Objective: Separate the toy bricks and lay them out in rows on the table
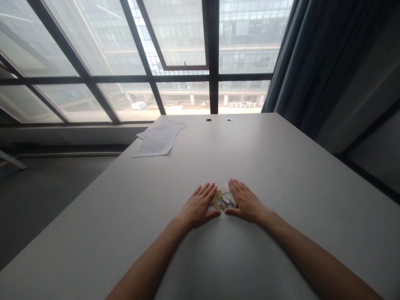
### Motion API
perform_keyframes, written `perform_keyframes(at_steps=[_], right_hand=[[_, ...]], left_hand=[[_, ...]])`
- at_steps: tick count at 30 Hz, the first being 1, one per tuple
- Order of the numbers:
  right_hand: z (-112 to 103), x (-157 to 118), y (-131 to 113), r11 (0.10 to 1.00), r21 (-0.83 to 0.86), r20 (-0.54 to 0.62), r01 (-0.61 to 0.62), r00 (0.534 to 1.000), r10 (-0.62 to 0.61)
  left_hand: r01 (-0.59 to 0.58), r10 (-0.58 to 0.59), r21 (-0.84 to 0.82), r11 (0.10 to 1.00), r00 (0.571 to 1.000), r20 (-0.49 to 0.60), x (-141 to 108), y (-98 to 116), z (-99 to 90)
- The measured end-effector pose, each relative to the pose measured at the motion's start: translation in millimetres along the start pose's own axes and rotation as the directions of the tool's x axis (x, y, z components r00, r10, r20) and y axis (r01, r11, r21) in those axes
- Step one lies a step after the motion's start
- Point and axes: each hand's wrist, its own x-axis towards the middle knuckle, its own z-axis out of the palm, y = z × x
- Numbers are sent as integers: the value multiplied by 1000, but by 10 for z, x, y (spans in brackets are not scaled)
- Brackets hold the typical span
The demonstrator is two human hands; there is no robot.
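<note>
Several small toy building bricks (223, 199), yellow, white, grey and dark, lie in a loose cluster on the white table (225, 154). My left hand (200, 206) rests palm down along the left side of the cluster, fingers stretched forward and thumb pointing in toward the right. On the other side my right hand (245, 202) lies flat in the same way, its thumb pointing left. The two thumbs nearly meet at the near side of the bricks. Part of the cluster is hidden by the hands, so its exact edges cannot be seen.
Printed paper sheets (159, 139) lie at the table's far left. Two cable holes are near the far edge, one of them a dark hole (208, 120). Beyond stand large framed windows; a dark blue curtain (293, 62) hangs on the right.
</note>
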Motion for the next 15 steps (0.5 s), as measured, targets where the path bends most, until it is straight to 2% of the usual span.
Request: perform_keyframes(at_steps=[4, 7, 11, 13, 15], right_hand=[[-15, 266, -23, 997, 27, 26, 73, 997, -74], [-18, 350, -35, 993, 69, -57, 92, 994, -88], [-5, 167, -1, 991, 132, -220, -20, 974, 49], [9, 7, 20, 990, 119, -206, -81, 973, 104], [21, -122, 23, 994, 62, -138, -84, 986, 92]], left_hand=[[35, -35, 37, 999, 999, 10, 21, 64, 21], [64, -63, 32, 997, 998, -13, 29, 52, 37], [125, -123, 11, 992, 984, -128, -100, -24, 31], [93, -87, 21, 995, 979, -186, -221, -54, 12], [-2, 14, 52, 999, 975, -223, -341, -57, -14]])
